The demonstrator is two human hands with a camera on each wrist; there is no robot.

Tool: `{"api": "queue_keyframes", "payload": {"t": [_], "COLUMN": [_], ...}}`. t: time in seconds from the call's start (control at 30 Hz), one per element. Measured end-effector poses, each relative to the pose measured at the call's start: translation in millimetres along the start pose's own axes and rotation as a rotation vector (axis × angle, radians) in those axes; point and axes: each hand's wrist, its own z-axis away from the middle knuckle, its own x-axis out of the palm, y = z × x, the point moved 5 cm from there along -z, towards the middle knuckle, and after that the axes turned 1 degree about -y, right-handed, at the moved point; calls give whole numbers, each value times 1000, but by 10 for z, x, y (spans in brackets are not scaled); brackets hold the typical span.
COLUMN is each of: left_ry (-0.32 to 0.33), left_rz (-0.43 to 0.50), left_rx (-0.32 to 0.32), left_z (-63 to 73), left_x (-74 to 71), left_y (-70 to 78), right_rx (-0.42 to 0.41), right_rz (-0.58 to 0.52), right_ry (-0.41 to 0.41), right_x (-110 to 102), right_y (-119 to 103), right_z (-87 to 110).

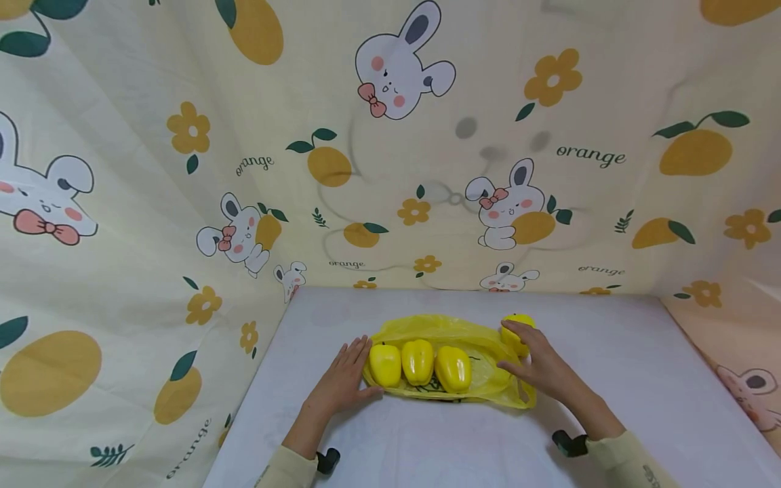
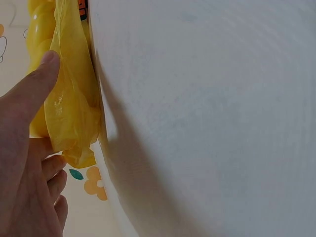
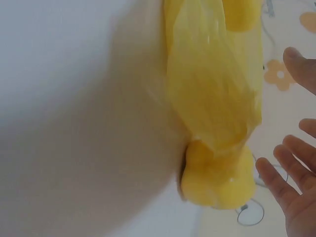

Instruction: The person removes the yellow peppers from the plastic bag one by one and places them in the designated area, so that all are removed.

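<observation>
A thin yellow plastic bag [image 1: 439, 327] lies spread on the table with three yellow bell peppers in a row on it: a left one [image 1: 385, 366], a middle one [image 1: 417, 362] and a right one [image 1: 453, 371]. My left hand [image 1: 346, 376] rests at the bag's left end, fingers extended and thumb against the front edge. In the left wrist view that thumb touches the bag [image 2: 74, 103]. Over the bag's right end, my right hand [image 1: 544, 366] hovers with spread fingers. Beneath it sits another yellow bell pepper [image 3: 217, 185], partly covered by the hand in the head view.
The white tabletop [image 1: 427, 447] runs back to a cloth backdrop [image 1: 390, 176] printed with rabbits and oranges, which also hangs at both sides. Dark wrist cameras, one on the left [image 1: 328, 461] and one on the right [image 1: 570, 444], sit below the hands.
</observation>
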Motion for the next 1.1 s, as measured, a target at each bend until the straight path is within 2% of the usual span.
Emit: {"api": "queue_keyframes", "payload": {"t": [0.23,0.4,0.67,0.83,1.1], "left_ry": [-1,-1,-13,-12,-5], "left_rz": [-3,-5,4,-1,-7], "left_rx": [1,1,-8,-7,-5], "left_z": [2,4,-1,5,17], "left_x": [3,-1,10,4,-9], "left_y": [-4,-3,-5,-2,0], "right_rx": [21,-3,-94,-50,-17], "right_rz": [-11,-25,73,-7,-38], "right_ry": [-39,-41,1,-37,-70], "right_x": [130,216,291,353,471], "right_y": [-106,-182,-319,-358,-386], "right_z": [37,44,53,36,19]}}
